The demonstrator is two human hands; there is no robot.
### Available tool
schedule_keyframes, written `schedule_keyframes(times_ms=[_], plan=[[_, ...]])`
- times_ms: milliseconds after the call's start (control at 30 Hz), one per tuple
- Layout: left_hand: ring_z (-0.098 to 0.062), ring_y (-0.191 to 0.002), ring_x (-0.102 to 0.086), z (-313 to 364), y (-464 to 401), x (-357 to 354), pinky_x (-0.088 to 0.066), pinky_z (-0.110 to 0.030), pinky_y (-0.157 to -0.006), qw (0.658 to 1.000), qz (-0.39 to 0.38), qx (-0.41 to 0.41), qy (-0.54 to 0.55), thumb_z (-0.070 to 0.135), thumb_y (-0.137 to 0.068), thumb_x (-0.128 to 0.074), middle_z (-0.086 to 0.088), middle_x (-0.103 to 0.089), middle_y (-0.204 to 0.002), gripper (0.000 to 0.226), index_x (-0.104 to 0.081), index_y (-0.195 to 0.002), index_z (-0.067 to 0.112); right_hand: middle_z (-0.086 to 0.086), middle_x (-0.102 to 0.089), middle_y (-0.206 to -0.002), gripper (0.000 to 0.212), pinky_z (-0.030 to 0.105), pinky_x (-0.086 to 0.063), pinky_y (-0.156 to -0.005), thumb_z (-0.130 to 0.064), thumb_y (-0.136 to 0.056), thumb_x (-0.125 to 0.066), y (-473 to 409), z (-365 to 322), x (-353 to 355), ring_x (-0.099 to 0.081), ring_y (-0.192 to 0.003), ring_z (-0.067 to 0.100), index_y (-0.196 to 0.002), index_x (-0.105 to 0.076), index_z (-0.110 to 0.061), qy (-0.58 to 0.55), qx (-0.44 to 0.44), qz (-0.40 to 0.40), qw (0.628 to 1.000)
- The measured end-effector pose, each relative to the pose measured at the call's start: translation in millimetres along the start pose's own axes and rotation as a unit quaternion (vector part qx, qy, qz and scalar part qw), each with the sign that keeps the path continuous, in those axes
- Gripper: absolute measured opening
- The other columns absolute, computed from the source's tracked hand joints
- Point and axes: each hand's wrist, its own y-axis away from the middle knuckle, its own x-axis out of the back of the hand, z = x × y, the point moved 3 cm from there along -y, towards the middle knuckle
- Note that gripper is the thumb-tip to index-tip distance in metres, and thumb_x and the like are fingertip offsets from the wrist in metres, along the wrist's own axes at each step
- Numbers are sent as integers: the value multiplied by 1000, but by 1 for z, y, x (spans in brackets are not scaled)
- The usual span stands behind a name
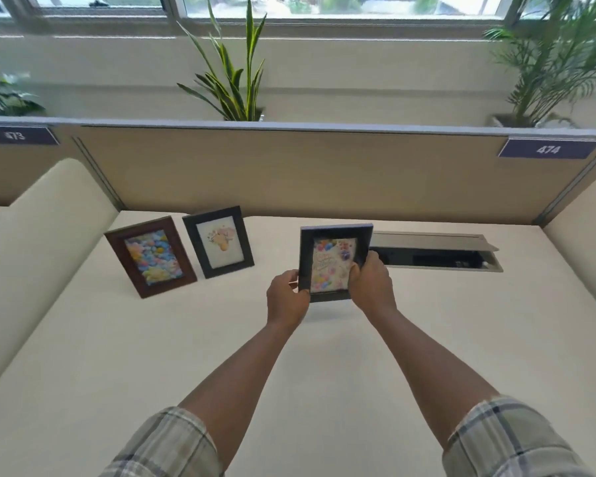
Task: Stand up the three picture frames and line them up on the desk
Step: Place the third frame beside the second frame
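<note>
Both hands, left hand (287,297) and right hand (370,284), grip the grey frame (334,261).

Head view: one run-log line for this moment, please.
standing: brown frame, black frame | held: third frame, both hands, left hand, right hand | placed: not yet

Single head-worn wide-angle view, directed forward and down across the desk (324,373) toward the partition (289,166).
</note>
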Motion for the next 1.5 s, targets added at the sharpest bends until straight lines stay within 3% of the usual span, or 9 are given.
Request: schedule_keyframes(times_ms=[133, 233, 433, 567, 667, 900, 1100, 1233, 1500], plan=[[-11, -101, -56, -7, -34, 12, -40, 0, -61, 998, 39, 10, 42, -4, -80, -62, 4, -58, -109, 54, -50, -130, 12, 6, -60, -106, 15, 31, -50, -61, -28, -95, -49, -38, -32, -41, -59, -95, 21, -104, -45, -17, 14, 15, -6, 1000], [-9, -102, -55, -14, -62, 14, -43, -1, -65, 997, 52, 24, 58, -8, -77, -60, 7, -57, -108, 58, -50, -128, 17, 5, -56, -101, 12, 31, -45, -61, -26, -96, -48, -66, -45, -70, -59, -94, 24, -100, -43, -15, 28, 27, -19, 999], [-7, -99, -53, -31, -109, 8, -36, 4, -62, 994, 63, 62, 65, -9, -74, -59, 9, -56, -107, 68, -47, -133, 21, 13, -60, -104, 12, 34, -46, -62, -23, -97, -47, -109, -48, -114, -61, -96, 30, -100, -43, -12, 42, 23, -49, 998], [-9, -103, -55, -38, -129, 6, -44, -9, -77, 991, 79, 75, 74, -10, -73, -59, 2, -60, -117, 71, -45, -137, 17, 16, -61, -106, 16, 34, -45, -63, -24, -97, -48, -127, -49, -134, -61, -97, 32, -103, -44, -9, 64, 43, -62, 995], [-15, -112, -59, -44, -142, 5, -46, -13, -82, 989, 98, 72, 81, -11, -72, -62, -2, -62, -121, 71, -46, -136, 16, 19, -62, -110, 23, 45, -54, -75, -23, -98, -49, -137, -51, -147, -60, -101, 35, -110, -47, -3, 80, 65, -71, 992], [-22, -136, -43, -53, -151, 2, -49, -38, -105, 990, 104, 85, 48, -10, -74, -64, -8, -45, -145, 89, -27, -152, 16, 15, -64, -113, 29, 49, -57, -81, -29, -98, -51, -146, -53, -158, -62, -104, 31, -118, -48, -7, 79, 81, -81, 990], [-25, -146, -31, -66, -149, -9, -39, -35, -113, 989, 77, 127, 9, -4, -79, -64, -7, -31, -159, 92, -16, -156, 13, 15, -64, -115, 34, 45, -59, -77, -29, -97, -53, -140, -41, -164, -63, -105, 32, -125, -45, -11, 72, 39, -106, 991], [-26, -146, -32, -76, -143, -20, -39, -34, -111, 985, 58, 162, -4, 0, -80, -66, -6, -29, -161, 94, -12, -156, 12, 14, -65, -115, 32, 32, -51, -71, -21, -96, -55, -123, -26, -178, -65, -105, 31, -124, -46, -8, 91, 9, -105, 990], [-28, -145, -34, -83, -146, -22, -41, -33, -108, 981, 66, 182, -16, 2, -79, -70, -6, -30, -161, 95, -15, -156, 14, 11, -59, -133, 50, 41, -54, -89, -13, -95, -55, -115, -10, -188, -58, -120, 31, -141, -35, -14, 68, -4, -119, 990]])
